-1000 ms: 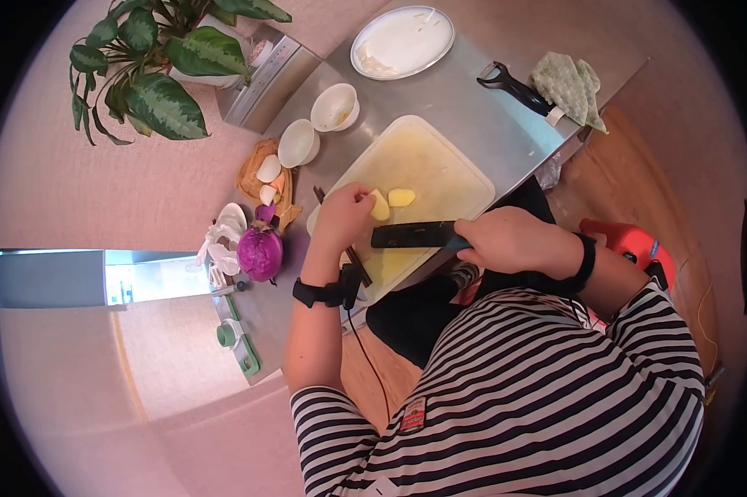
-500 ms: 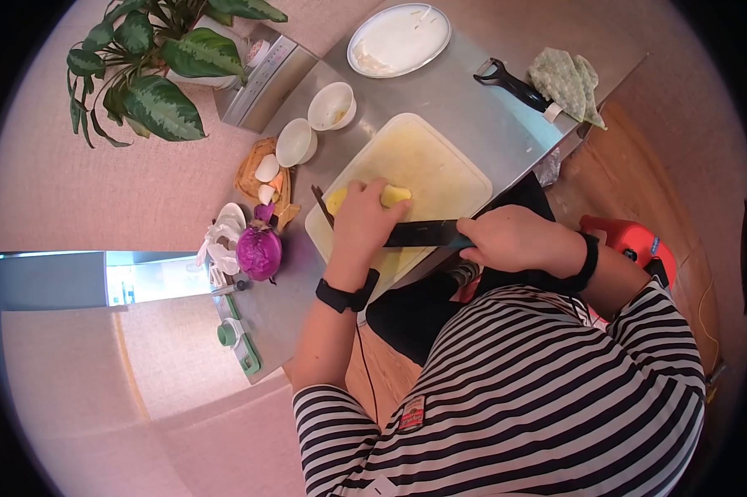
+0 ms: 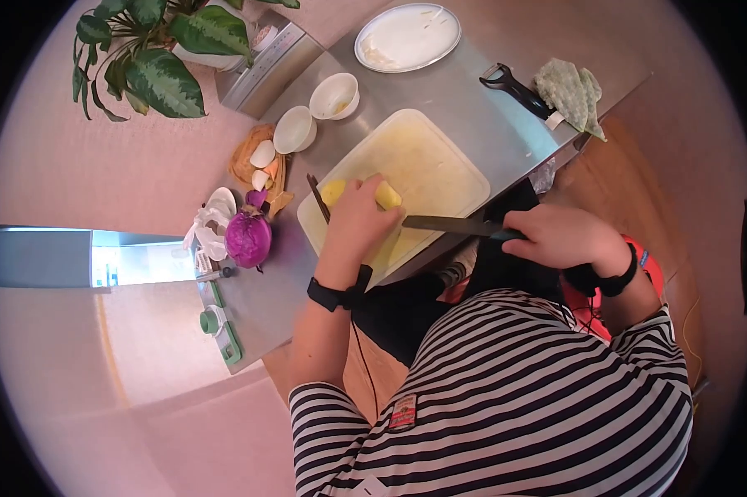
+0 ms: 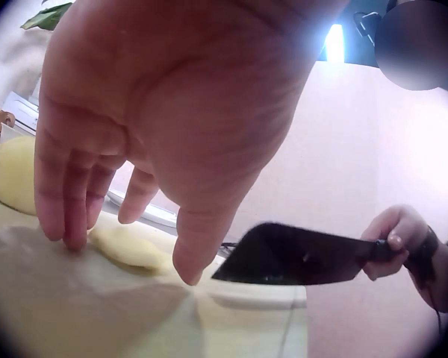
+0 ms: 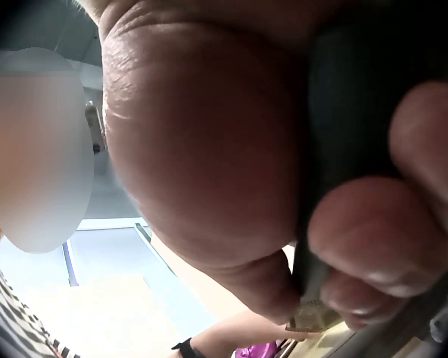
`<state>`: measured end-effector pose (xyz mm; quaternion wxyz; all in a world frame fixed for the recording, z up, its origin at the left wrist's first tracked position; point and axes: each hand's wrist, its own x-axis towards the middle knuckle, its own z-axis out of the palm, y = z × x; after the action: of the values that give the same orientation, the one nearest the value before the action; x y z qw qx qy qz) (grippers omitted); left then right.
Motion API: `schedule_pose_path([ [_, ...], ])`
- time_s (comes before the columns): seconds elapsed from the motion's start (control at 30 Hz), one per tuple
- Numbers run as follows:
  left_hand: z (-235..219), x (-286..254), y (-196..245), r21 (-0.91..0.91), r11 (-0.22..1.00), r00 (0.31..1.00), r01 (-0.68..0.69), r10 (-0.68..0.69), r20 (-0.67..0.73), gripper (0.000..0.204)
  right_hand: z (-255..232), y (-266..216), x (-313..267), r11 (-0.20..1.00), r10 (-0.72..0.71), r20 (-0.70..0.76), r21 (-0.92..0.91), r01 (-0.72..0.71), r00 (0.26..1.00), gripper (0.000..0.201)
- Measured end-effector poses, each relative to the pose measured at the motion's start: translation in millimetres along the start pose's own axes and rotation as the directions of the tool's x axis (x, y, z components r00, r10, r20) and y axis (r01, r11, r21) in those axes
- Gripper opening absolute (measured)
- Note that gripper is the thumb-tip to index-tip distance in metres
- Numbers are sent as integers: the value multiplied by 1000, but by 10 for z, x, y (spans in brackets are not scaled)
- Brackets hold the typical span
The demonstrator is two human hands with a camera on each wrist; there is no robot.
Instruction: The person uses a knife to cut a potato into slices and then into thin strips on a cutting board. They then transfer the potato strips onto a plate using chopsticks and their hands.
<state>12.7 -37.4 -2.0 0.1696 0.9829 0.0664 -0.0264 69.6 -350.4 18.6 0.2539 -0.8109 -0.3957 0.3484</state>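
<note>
My right hand (image 3: pixel 556 236) grips the handle of a dark kitchen cleaver (image 3: pixel 448 224); its broad blade shows in the left wrist view, tip close to the left thumb. My left hand (image 3: pixel 361 214) reaches down over pale yellow peeled potato pieces on the white cutting board (image 3: pixel 439 166). In the left wrist view its fingers (image 4: pixel 52 194) point nearly straight down, tips at the board, with a flat potato piece (image 4: pixel 131 250) lying behind, between fingers and thumb. A larger rounded potato piece (image 4: pixel 11 175) sits left of the fingers. Dark sticks (image 3: pixel 317 199) lie along the board's left side, partly hidden.
Two white bowls (image 3: pixel 295 130) and a white plate (image 3: pixel 408 37) stand beyond the board. A black peeler (image 3: pixel 518 89) lies beside a green cloth (image 3: pixel 565 93). Left are a purple cabbage (image 3: pixel 248 238), a brown basket (image 3: pixel 245 157) and a green-and-white slicer (image 3: pixel 220 325).
My left hand has gone from pinching one potato piece to spreading over the pieces, slightly rightward. The cleaver has moved right, away from the board's middle, its blade now seen narrower.
</note>
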Motion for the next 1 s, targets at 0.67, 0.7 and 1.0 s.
schedule_pose_path([
  [0.67, 144, 249, -250, -304, 947, 994, 104, -93, 51, 32, 261, 111, 669, 948, 9, -359, 301, 107, 933, 40],
  [0.7, 185, 282, -279, -273, 960, 998, 54, -56, 0, 32, 281, 109, 714, 951, 0, -361, 287, 111, 933, 41],
  [1.0, 256, 166, -67, 26, 999, 991, -29, 32, -129, 45, 315, 63, 839, 957, 66, -314, 288, 29, 947, 40],
])
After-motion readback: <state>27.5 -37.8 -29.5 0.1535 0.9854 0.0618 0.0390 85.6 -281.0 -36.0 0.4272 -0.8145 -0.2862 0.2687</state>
